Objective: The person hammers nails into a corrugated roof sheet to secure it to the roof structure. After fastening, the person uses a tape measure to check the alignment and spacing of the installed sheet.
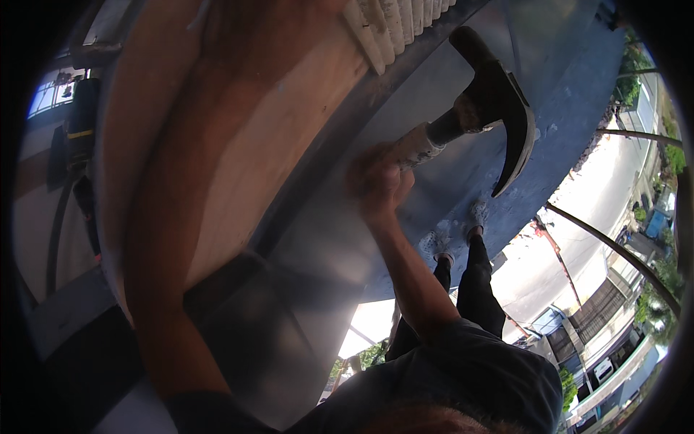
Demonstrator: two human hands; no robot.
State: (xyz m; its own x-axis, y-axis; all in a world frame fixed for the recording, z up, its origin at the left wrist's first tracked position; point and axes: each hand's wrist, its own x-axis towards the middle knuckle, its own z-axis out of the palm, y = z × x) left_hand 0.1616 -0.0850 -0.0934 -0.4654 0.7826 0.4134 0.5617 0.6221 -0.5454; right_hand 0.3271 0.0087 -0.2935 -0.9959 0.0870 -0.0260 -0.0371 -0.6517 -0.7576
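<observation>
My right hand is closed round the lower handle of a claw hammer. The handle has a worn, whitish-stained grip, and a dark collar sits below the head. The head is dark metal; its long curved claw points down to the right and its round striking face is at the upper left. Some motion blur softens my right hand. My left arm reaches up across the left side, with my left hand a blur at the top edge, beside a tan wall panel. Its fingers do not show.
A whitish ribbed piece lies at the top, along the panel's edge. Grey-blue floor stretches below to an outer edge, with a bright street and poles beyond. A black tool with a yellow band stands at far left.
</observation>
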